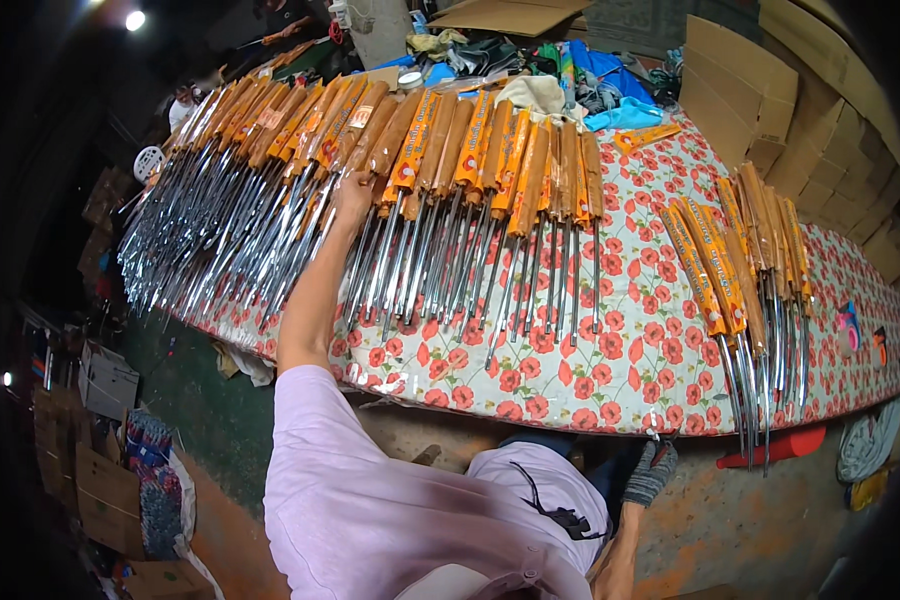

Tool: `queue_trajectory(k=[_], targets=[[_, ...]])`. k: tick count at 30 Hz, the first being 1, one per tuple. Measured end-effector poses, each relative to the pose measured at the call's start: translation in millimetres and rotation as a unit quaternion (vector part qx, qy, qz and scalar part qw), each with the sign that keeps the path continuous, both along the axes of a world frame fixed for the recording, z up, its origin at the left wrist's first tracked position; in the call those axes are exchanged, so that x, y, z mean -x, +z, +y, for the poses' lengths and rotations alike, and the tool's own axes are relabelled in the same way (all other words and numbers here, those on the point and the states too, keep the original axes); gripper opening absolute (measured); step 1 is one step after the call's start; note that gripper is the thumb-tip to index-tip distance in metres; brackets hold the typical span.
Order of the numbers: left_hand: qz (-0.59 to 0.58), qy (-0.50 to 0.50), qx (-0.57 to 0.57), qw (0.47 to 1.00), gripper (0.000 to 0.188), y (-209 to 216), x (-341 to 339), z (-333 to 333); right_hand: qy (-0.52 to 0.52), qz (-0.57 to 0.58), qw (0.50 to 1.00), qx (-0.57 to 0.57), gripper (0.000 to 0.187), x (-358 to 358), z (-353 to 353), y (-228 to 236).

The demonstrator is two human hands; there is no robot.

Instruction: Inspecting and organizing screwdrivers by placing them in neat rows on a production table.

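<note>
One table [635, 225] is filling most of the view, its floral cover bending with the lens. One long row of sleeved rods [385, 140] is spreading over its left and middle; the orange and brown sleeves are pointing to the far side, the metal shafts toward the near edge, and they are overlapping too closely to count singly. Several cardboard boxes [735, 95] are standing behind the right side, hiding one another. One heap of cloths and bags [610, 75] is crowding the far edge, directly behind the row. One smaller pile of sleeved rods [745, 260] is lying to the right, well apart from the row, its shafts sticking out past the near edge. The left forearm [310, 290] is crossing the row and covering some shafts. One red object [775, 447] is showing below the table's edge. Of the two hands, the left hand [351, 198] is resting at the sleeves' lower ends, fingers curling; whether they are gripping one, I cannot tell. The gloved right hand [652, 475] is hanging just beside the near edge, fingers partly bent; I cannot tell what they are holding. One loose orange sleeve [648, 137] is lying near the heap.
</note>
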State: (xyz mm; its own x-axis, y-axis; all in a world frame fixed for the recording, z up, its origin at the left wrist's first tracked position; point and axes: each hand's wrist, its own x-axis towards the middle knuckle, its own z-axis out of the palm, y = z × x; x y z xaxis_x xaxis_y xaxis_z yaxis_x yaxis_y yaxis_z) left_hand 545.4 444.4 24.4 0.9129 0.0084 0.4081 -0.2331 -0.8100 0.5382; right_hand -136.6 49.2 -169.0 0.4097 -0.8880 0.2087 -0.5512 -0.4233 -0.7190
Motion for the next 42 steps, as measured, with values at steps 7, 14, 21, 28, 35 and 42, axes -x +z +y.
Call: queue_trajectory(k=[7,14,21,28,35,42], targets=[[-0.060,0.009,-0.063,0.996,0.033,-27.6,31.5,-19.9,-0.008,-0.020,1.000,-0.005,0.033,-1.2,3.0,-1.5],[-0.148,-0.119,-0.053,0.980,0.037,-55.1,13.0,-6.2,-0.019,0.001,1.000,0.006,0.036,-1.5,2.7,7.2],[-0.006,-0.159,0.036,0.987,0.040,-52.3,-5.0,23.6,0.002,-0.002,1.000,0.031,0.038,-16.5,2.8,15.5],[-0.164,-0.285,0.026,0.944,0.031,-11.6,73.9,-133.1,-0.056,-0.048,0.995,-0.061,0.038,-6.6,6.0,9.3],[-0.053,-0.719,-0.020,0.692,0.035,-19.5,337.9,-393.0,-0.108,-0.107,0.986,-0.070,0.037,8.8,3.9,12.8],[-0.175,-0.815,-0.077,0.546,0.042,-67.8,501.8,-523.2,-0.157,-0.074,0.985,-0.002,0.038,50.5,-4.6,31.5]])
